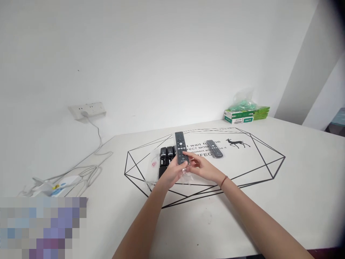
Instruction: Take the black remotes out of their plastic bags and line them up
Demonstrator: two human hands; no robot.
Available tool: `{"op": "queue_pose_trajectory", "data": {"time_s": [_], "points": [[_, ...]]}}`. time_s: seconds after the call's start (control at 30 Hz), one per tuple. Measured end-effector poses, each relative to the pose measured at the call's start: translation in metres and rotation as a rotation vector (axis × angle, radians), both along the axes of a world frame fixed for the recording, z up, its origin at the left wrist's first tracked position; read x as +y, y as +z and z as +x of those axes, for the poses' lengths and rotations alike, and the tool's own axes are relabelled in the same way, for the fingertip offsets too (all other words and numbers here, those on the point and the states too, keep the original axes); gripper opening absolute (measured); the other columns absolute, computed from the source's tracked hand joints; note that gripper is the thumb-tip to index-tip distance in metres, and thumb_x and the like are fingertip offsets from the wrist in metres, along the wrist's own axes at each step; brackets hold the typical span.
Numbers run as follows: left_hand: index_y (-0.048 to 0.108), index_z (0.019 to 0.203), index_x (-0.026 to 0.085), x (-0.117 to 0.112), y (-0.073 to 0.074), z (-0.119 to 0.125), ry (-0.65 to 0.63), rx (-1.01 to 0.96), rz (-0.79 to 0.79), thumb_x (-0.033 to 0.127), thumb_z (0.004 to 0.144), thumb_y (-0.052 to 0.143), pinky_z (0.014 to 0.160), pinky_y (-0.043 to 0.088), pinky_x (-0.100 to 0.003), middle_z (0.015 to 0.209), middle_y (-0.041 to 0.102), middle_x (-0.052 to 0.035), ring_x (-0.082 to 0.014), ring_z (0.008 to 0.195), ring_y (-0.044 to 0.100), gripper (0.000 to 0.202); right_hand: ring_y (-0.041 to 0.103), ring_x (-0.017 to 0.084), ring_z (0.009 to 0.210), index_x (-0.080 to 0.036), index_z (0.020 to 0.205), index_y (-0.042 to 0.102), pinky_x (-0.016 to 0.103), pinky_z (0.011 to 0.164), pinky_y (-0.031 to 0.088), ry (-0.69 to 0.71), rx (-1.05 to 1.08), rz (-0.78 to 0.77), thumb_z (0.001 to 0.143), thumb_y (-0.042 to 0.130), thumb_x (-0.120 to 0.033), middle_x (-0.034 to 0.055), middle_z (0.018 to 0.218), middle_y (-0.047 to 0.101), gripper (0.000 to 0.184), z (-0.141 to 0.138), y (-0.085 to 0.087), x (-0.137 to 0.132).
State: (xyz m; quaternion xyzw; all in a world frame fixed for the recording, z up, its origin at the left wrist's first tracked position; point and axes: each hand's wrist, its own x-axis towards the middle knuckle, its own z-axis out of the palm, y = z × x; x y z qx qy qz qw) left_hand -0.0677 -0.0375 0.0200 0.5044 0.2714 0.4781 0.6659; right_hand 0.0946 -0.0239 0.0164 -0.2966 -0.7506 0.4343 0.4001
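Long, slim, dark-grey plastic remote control (180,140) in your left hand (171,173), buttons facing up, far end rising free beyond your fingers. Left grip: clamped on its near end, thumb lying over the face. Right hand (205,169): index fingertip on the face, ahead of your left thumb; whether the other fingers pinch anything, you cannot tell.

Handling, by judgement: light, stiff shell, no flex worth minding; fairly hardy, though a drop could crack it. Crumpled clear plastic film (186,176) just below your grip; soft, thin, likely slippery against the shell. Best hold: both long edges, just ahead of your left thumb, where pressure should spare the buttons.

Around the grip: black plastic remotes with bare battery bays (170,153) just left, partly behind your left hand; a second dark-grey remote in clear wrap (215,149) beyond your right hand, flat on the white tabletop (269,205).
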Motion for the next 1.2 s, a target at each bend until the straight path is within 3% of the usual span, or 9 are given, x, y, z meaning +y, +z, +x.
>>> {"op": "queue_pose_trajectory", "data": {"time_s": [0.23, 0.37, 0.53, 0.63, 0.73, 0.9, 1.0, 1.1, 1.2], "points": [[0.053, 0.118, 0.017, 0.007, -0.012, -0.002, -0.036, 0.133, -0.022, 0.025, 0.074, 0.067, 0.096, 0.038, -0.042, 0.118, 0.058, -0.0139, -0.0276, 0.113, 0.052, 0.048, 0.056, 0.017, 0.097, -0.024, 0.130, 0.043, 0.032, 0.081, 0.048, -0.144, -0.234, 0.344, 0.075, 0.053, -0.016, 0.0075, 0.120, 0.056, 0.057, 0.004, -0.004, 0.002], [0.054, 0.116, 0.019, 0.007, -0.016, 0.000, -0.011, 0.314, -0.017, 0.035, 0.076, 0.064, 0.092, 0.041, -0.039, 0.121, 0.056, -0.0120, -0.0253, 0.112, 0.052, 0.045, 0.058, 0.019, 0.090, -0.024, 0.120, 0.052, 0.031, 0.075, 0.046, -0.356, -0.472, 0.506, 0.077, 0.048, -0.013, 0.0066, 0.106, 0.063, 0.045, 0.004, -0.002, -0.001], [0.056, 0.106, 0.017, 0.006, -0.018, 0.003, 0.112, 0.498, -0.065, 0.048, 0.078, 0.056, 0.068, 0.047, -0.028, 0.106, 0.062, -0.0110, -0.0134, 0.074, 0.061, 0.041, 0.060, 0.018, 0.084, -0.026, 0.110, 0.059, 0.026, 0.067, 0.042, -0.585, -0.534, 0.560, 0.084, 0.046, -0.016, 0.0049, 0.093, 0.067, 0.031, 0.006, -0.004, 0.003], [0.052, 0.108, 0.016, 0.004, -0.015, 0.007, 0.130, 0.376, -0.179, 0.061, 0.080, 0.042, 0.061, 0.046, -0.026, 0.096, 0.064, -0.0112, -0.0091, 0.059, 0.055, 0.053, 0.060, 0.018, 0.083, -0.026, 0.112, 0.059, 0.025, 0.066, 0.042, -0.647, -0.503, 0.564, 0.082, 0.046, -0.013, 0.0052, 0.095, 0.068, 0.035, 0.005, -0.007, 0.005], [0.054, 0.108, 0.016, 0.004, -0.010, 0.009, 0.173, 0.181, -0.205, 0.061, 0.080, 0.044, 0.071, 0.048, -0.028, 0.106, 0.062, -0.0127, -0.0123, 0.074, 0.060, 0.054, 0.059, 0.018, 0.088, -0.027, 0.114, 0.059, 0.026, 0.071, 0.043, -0.596, -0.456, 0.560, 0.081, 0.045, -0.010, 0.0051, 0.099, 0.066, 0.040, 0.003, -0.008, 0.004], [0.060, 0.108, 0.018, 0.005, -0.004, 0.001, 0.263, 0.131, -0.099, 0.042, 0.077, 0.061, 0.087, 0.045, -0.031, 0.112, 0.060, -0.0098, -0.0169, 0.097, 0.058, 0.039, 0.056, 0.017, 0.096, -0.029, 0.127, 0.050, 0.031, 0.082, 0.046, -0.340, -0.268, 0.356, 0.081, 0.052, -0.020, 0.0066, 0.116, 0.056, 0.047, -0.001, -0.005, -0.001], [0.058, 0.116, 0.021, 0.006, -0.004, -0.003, 0.238, 0.193, -0.056, 0.040, 0.078, 0.061, 0.086, 0.045, -0.031, 0.117, 0.059, -0.0091, -0.0195, 0.102, 0.056, 0.043, 0.060, 0.015, 0.076, -0.028, 0.135, 0.037, 0.033, 0.076, 0.050, -0.211, -0.119, 0.069, 0.082, 0.054, -0.034, 0.0038, 0.095, 0.061, 0.056, -0.004, -0.006, 0.000], [0.052, 0.124, 0.024, 0.009, -0.008, -0.003, 0.286, 0.302, -0.054, 0.043, 0.076, 0.062, 0.081, 0.047, -0.029, 0.119, 0.058, -0.0092, -0.0206, 0.103, 0.056, 0.052, 0.060, 0.013, 0.064, -0.023, 0.129, 0.043, 0.032, 0.071, 0.051, -0.210, 0.063, -0.128, 0.085, 0.048, -0.034, -0.0013, 0.071, 0.059, 0.046, -0.007, -0.012, 0.007], [0.040, 0.133, 0.023, 0.013, -0.012, -0.002, 0.430, 0.393, -0.101, 0.046, 0.076, 0.061, 0.077, 0.049, -0.029, 0.117, 0.059, -0.0109, -0.0202, 0.101, 0.057, 0.065, 0.062, 0.013, 0.062, -0.019, 0.117, 0.053, 0.030, 0.066, 0.052, -0.346, 0.110, -0.251, 0.086, 0.043, -0.030, 0.0014, 0.073, 0.062, 0.034, -0.002, -0.022, 0.020]]}}
